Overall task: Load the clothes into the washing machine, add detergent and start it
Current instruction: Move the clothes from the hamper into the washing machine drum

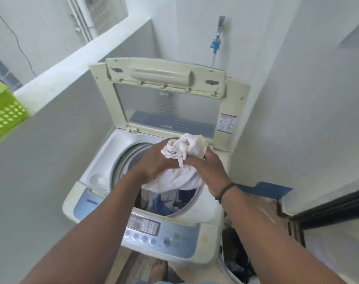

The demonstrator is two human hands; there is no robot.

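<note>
1. Washing machine (88, 193), top-loading, stands in a narrow alcove between pale walls; I see its lid (166, 93) raised upright at the back, the glass panel facing me.
2. Drum opening (131, 154) lies under both hands; mixed clothes (164, 199), blue, white and dark, already sit inside it.
3. White garment (184, 152) is bunched above the drum, its lower part hanging down onto the load.
4. Left hand (156, 162) grips the garment from the left, fingers curled into the cloth.
5. Right hand (211, 169) grips the same garment from the right, fingers closed on a fold; I note a dark band (225, 189) on that wrist.
6. Control panel (164, 234) runs along the near edge of the machine, with a row of round buttons; the markings are too blurred for me to read.
7. Round recess (98, 179) sits in the top deck at the left of the drum.
8. Laundry basket (233, 263) with dark clothing stands on the floor just right of the machine, partly hidden by the right forearm.
9. Green perforated basket (4, 113) rests on the ledge at far left.
10. Tap (217, 37) with a blue fitting is fixed to the wall behind the lid
</note>
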